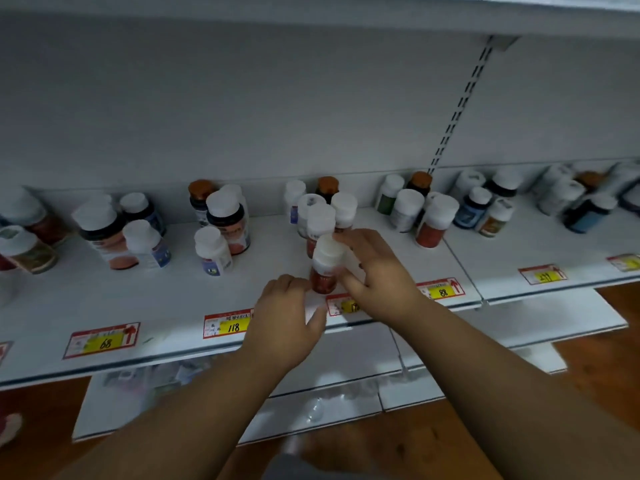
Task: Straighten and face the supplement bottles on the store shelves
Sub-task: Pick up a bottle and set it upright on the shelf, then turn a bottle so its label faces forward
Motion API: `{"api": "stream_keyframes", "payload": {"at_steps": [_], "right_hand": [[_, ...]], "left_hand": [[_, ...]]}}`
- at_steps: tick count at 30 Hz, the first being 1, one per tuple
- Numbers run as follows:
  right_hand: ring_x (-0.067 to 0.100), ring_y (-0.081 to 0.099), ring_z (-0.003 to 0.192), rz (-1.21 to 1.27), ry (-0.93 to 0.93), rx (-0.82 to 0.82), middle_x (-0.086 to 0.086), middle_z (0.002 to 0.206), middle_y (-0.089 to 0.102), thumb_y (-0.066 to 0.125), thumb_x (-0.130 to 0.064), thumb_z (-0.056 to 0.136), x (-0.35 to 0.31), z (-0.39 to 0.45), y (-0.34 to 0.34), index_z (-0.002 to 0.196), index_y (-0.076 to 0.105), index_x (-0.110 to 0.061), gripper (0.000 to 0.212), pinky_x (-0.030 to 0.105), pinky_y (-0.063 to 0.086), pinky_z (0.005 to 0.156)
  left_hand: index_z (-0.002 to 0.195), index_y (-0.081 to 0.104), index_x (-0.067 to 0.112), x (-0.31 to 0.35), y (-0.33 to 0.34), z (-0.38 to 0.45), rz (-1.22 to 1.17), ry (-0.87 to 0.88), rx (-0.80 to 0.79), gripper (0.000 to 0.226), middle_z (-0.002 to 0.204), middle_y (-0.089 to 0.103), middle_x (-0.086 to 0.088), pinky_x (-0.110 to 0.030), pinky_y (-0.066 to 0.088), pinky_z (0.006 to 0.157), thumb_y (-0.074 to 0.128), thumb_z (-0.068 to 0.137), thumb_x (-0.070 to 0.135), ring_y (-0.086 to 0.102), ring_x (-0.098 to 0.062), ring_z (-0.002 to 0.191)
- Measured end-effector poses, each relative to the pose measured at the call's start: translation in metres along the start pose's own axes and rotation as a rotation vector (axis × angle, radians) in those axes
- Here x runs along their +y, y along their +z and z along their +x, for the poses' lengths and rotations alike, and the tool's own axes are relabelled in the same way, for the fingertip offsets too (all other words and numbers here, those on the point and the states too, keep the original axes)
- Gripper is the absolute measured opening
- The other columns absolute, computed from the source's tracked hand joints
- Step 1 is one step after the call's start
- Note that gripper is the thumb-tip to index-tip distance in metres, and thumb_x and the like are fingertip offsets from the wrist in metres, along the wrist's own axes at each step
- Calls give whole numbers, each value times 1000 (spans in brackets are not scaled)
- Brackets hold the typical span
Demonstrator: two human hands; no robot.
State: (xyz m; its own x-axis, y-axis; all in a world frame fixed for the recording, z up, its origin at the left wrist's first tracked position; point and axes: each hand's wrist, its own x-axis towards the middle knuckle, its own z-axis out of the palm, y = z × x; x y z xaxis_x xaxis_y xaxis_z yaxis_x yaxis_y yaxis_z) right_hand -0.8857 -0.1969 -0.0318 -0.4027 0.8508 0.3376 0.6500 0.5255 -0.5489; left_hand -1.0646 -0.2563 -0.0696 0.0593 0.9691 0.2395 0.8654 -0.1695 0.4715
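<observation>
A red supplement bottle (pixel 325 268) with a white cap stands at the front of the white shelf (pixel 180 299), near the middle. My right hand (pixel 375 275) wraps around its right side, fingers over the cap and thumb low on the label. Just left of the bottle's base, my left hand (pixel 289 310) rests on the shelf edge with curled fingers and its thumb stretched toward the bottle; whether it touches the bottle is unclear. Behind stand several white-capped bottles (pixel 320 220) in a loose column.
More bottle clusters stand left (pixel 221 223), far left (pixel 104 230) and right (pixel 433 216) along the shelf. Price tags (pixel 228 325) line the front edge. A slotted upright (pixel 457 109) divides the back panel. Lower shelves and a wooden floor (pixel 398 441) lie below.
</observation>
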Motion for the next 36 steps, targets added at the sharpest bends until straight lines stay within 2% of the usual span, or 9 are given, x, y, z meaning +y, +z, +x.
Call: {"api": "stream_keyframes", "payload": {"at_steps": [2,7,10,12,20,23,25,29,36], "right_hand": [[18,50,114,-28,38,27,3,130,48,58,-30,86,0,-5,-13,134,47,-22,50,35,49,90],[14,51,112,-6,119,175,2,127,48,60,-23,90,12,-38,-57,130,51,-19,41,31,47,90],[10,52,106,-30,178,245,-1,124,49,61,-23,90,35,-73,-101,125,54,-20,36,24,46,83],[6,52,104,-52,224,294,-3,124,49,61,-23,90,57,-100,-136,125,55,-20,36,22,46,83],[5,55,104,-157,421,402,-9,123,49,62,-27,90,169,-200,-286,126,53,-25,37,29,51,84],[3,54,102,-173,471,424,-12,119,50,63,-26,89,207,-225,-335,124,53,-28,36,20,47,83],[2,53,101,-178,494,426,-14,115,49,63,-25,89,234,-233,-358,123,53,-29,36,17,45,83],[1,53,100,-150,533,464,-11,116,51,64,-28,89,293,-230,-384,121,55,-25,34,18,47,82],[2,55,98,-158,604,465,-11,117,53,64,-34,89,393,-196,-438,120,55,-26,33,23,51,82]], "left_hand": [[108,64,17,12,-4,-7,-51,76,0,32,102,60,-1,-26,40,82,65,82,35,53,-19,95],[110,62,19,61,18,4,-140,229,-118,28,102,58,3,-24,39,82,62,86,34,53,-16,98],[109,62,20,108,42,18,-171,299,-157,29,102,59,4,-28,44,84,61,85,35,53,-15,98],[109,61,21,150,60,29,-188,349,-167,28,102,58,6,-29,44,84,62,85,35,52,-13,96],[112,59,23,343,157,64,-299,464,-232,30,104,57,7,-29,45,87,65,84,33,52,-11,96],[113,59,23,408,183,79,-314,492,-258,31,104,56,8,-25,43,86,65,85,32,52,-9,96],[114,59,23,440,200,91,-315,500,-250,31,102,54,10,-22,39,83,65,85,32,51,-8,95],[116,56,27,479,235,123,-278,512,-280,31,100,46,16,-19,33,82,62,88,36,44,-4,94],[116,59,21,545,312,213,-345,498,-363,31,103,54,9,-22,40,82,63,88,33,53,-9,95]]}}
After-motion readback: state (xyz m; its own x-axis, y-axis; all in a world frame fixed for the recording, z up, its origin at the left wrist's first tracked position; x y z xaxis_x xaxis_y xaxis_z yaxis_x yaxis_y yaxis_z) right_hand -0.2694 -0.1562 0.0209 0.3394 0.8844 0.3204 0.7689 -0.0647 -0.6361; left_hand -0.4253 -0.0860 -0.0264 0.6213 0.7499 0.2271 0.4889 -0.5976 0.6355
